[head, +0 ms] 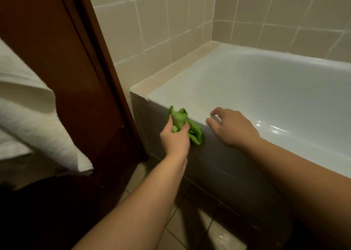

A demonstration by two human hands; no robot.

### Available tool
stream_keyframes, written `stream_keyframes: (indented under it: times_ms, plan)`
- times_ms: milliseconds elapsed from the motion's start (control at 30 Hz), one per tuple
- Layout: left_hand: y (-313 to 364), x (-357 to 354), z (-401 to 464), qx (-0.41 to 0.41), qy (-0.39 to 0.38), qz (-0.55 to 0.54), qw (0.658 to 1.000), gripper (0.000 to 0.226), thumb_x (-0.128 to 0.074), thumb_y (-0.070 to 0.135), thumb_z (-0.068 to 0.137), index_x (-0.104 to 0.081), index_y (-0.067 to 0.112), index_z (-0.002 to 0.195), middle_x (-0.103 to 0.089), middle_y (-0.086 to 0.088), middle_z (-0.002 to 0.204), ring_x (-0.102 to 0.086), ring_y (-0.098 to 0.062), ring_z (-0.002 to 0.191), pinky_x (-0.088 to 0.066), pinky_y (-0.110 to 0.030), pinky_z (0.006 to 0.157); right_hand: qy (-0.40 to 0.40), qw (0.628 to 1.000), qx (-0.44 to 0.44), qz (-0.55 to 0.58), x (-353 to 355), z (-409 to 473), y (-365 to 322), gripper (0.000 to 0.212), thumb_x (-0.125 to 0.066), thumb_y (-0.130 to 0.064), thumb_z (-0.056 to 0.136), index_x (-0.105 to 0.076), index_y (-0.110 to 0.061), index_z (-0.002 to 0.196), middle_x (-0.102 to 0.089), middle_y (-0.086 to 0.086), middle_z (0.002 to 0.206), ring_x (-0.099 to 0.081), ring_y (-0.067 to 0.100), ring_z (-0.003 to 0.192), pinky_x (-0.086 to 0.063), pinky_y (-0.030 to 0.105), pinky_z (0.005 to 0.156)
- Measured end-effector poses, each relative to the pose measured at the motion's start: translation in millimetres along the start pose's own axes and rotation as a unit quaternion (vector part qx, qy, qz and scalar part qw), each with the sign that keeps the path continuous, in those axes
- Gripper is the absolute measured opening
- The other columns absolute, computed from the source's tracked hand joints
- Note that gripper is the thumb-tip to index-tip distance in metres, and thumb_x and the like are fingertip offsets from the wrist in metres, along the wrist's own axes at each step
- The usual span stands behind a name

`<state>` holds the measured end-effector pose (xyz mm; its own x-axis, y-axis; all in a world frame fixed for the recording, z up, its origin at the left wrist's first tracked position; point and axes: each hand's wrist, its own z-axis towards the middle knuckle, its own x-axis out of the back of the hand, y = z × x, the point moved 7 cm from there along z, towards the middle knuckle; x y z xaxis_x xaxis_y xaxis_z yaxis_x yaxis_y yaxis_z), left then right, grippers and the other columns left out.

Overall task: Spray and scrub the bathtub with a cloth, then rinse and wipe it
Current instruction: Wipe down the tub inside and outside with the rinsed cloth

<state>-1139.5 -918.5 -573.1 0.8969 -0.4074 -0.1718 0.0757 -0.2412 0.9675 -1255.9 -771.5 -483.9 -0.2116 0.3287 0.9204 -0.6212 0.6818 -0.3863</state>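
A white bathtub (266, 90) fills the right half of the view, its near rim running from the left corner toward the lower right. My left hand (174, 137) grips a crumpled green cloth (187, 126) against the tub's outer front edge near the left corner. Just to the right, my right hand (232, 127) rests on the rim with its fingers bent over the edge, holding nothing. No spray bottle is in view.
A dark wooden door frame (91, 78) stands left of the tub. White towels (28, 116) hang at the far left. Beige tiled walls (171, 31) surround the tub, and tiled floor (190, 221) lies below my arms.
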Motion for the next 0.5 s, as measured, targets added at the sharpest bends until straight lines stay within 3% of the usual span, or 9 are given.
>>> stream_keyframes:
  times_ms: [67, 167, 300, 367, 500]
  plan:
    - [5.6, -6.6, -5.2, -0.005, -0.021, -0.001, 1.0, 0.068, -0.082, 0.022, 0.081, -0.058, 0.032, 0.143, -0.076, 0.009, 0.115, -0.073, -0.014, 0.104, -0.059, -0.047, 0.097, 0.007, 1.0, 0.0, 0.024, 1.1, 1.3, 0.5, 0.036, -0.044, -0.046, 0.103, -0.061, -0.027, 0.128, -0.065, 0.006, 0.127, -0.059, 0.029, 0.113, -0.05, 0.041, 0.088]
    - [24.7, 3.0, 1.8, -0.018, 0.015, 0.017, 1.0, 0.065, -0.079, 0.013, 0.088, -0.056, 0.026, 0.147, -0.071, 0.005, 0.128, -0.069, -0.013, 0.111, -0.055, -0.039, 0.102, -0.004, 0.999, 0.013, 0.037, 3.5, -0.3, 6.4, 0.031, -0.046, -0.041, 0.105, -0.063, -0.028, 0.127, -0.066, 0.006, 0.128, -0.06, 0.027, 0.115, -0.05, 0.04, 0.092]
    - [22.0, 10.6, -10.8, -0.027, 0.039, 0.079, 0.996, 0.065, -0.074, 0.017, 0.094, -0.049, 0.028, 0.153, -0.062, 0.005, 0.141, -0.062, -0.014, 0.122, -0.046, -0.024, 0.102, -0.037, 0.999, 0.005, 0.034, 10.7, -14.3, 30.2, 0.037, -0.043, -0.051, 0.106, -0.059, -0.034, 0.136, -0.066, 0.005, 0.134, -0.061, 0.027, 0.116, -0.049, 0.039, 0.092]
    - [3.9, 0.1, -28.7, -0.009, 0.026, 0.067, 0.997, 0.067, -0.077, 0.017, 0.091, -0.05, 0.028, 0.152, -0.067, 0.004, 0.135, -0.065, -0.014, 0.115, -0.049, -0.027, 0.102, -0.05, 0.998, -0.022, 0.009, 16.2, -25.0, 47.7, 0.043, -0.037, -0.059, 0.105, -0.057, -0.037, 0.137, -0.065, 0.004, 0.134, -0.06, 0.028, 0.117, -0.05, 0.042, 0.094]
    - [-32.4, -31.0, -65.5, 0.045, -0.035, -0.006, 0.998, 0.078, -0.082, 0.016, 0.078, -0.053, 0.033, 0.148, -0.074, 0.008, 0.121, -0.072, -0.016, 0.104, -0.059, -0.047, 0.096, -0.086, 0.987, -0.105, -0.083, 22.6, -48.7, 85.2, 0.065, -0.015, -0.074, 0.1, -0.061, -0.033, 0.12, -0.065, 0.005, 0.125, -0.058, 0.029, 0.113, -0.046, 0.042, 0.088]
